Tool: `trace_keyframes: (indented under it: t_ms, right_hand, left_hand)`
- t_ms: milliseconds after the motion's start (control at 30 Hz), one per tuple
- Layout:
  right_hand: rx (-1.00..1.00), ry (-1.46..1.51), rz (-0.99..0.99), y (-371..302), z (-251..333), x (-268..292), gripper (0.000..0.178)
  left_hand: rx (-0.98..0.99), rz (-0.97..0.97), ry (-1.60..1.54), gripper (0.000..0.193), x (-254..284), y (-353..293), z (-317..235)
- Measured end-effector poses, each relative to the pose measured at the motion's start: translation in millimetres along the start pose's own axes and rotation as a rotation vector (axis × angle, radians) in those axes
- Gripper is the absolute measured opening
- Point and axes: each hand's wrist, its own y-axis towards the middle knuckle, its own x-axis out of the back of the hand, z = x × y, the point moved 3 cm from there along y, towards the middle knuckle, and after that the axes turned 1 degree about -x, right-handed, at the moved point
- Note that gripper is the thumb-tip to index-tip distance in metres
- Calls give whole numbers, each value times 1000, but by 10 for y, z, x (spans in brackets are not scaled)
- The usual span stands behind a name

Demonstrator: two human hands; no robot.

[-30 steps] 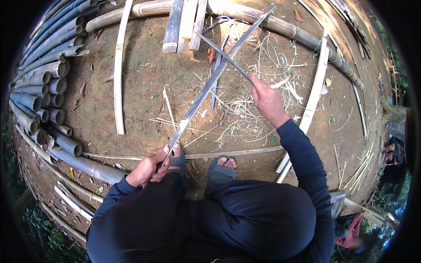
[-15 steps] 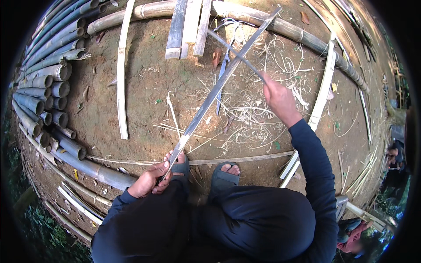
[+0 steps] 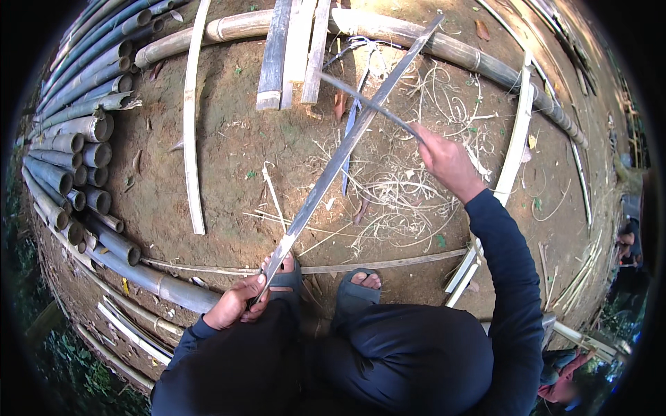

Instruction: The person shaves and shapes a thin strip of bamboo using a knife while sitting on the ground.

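Note:
A long split bamboo strip (image 3: 322, 182) slants from near my left knee up and away to the right. Its near end is gripped in my left hand (image 3: 237, 302), fingers wrapped around it. My right hand (image 3: 449, 165) is closed on a knife with a long, narrow dark blade (image 3: 368, 102); the fist hides the handle. The blade lies across the strip, past its middle toward the far end. Whether its edge touches the strip, I cannot tell. A blue strip-like thing (image 3: 347, 159) lies on the ground beneath them.
Thin bamboo shavings (image 3: 402, 191) litter the ground ahead. A thick bamboo pole (image 3: 243, 26) lies across the far side, with split slats (image 3: 275, 62) resting on it. Cut bamboo poles (image 3: 69, 143) are stacked at left. Pale strips (image 3: 515, 145) lie at right; another person (image 3: 560, 374) is at lower right.
The knife blade has shifted slightly toward me along the strip, and my right hand has come a little nearer. The whole view has tilted slightly; my left hand keeps its grip.

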Motion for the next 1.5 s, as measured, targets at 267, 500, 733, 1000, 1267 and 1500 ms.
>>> trace_keyframes:
  t_ms: [267, 500, 733, 1000, 1267, 1500]
  right_hand:
    - [-406, -159, -100, 318, -1144, 52, 30]
    - [-52, -18, -91, 304, -518, -139, 29]
    - [-552, -249, -173, 466, -1444, 47, 28]
    - [169, 87, -34, -404, 775, -298, 27]
    - [111, -31, 20, 7, 48, -261, 34]
    - [73, -117, 57, 364, 295, -241, 34]
  left_hand:
    - [-18, 54, -26, 39, -67, 89, -100]
    - [10, 47, -135, 39, -52, 35, -7]
    - [28, 144, -222, 40, -59, 91, -25]
    - [156, -74, -7, 61, -41, 198, 7]
    - [101, -193, 153, 66, -49, 255, -86]
    - [73, -202, 44, 65, -194, 296, -307]
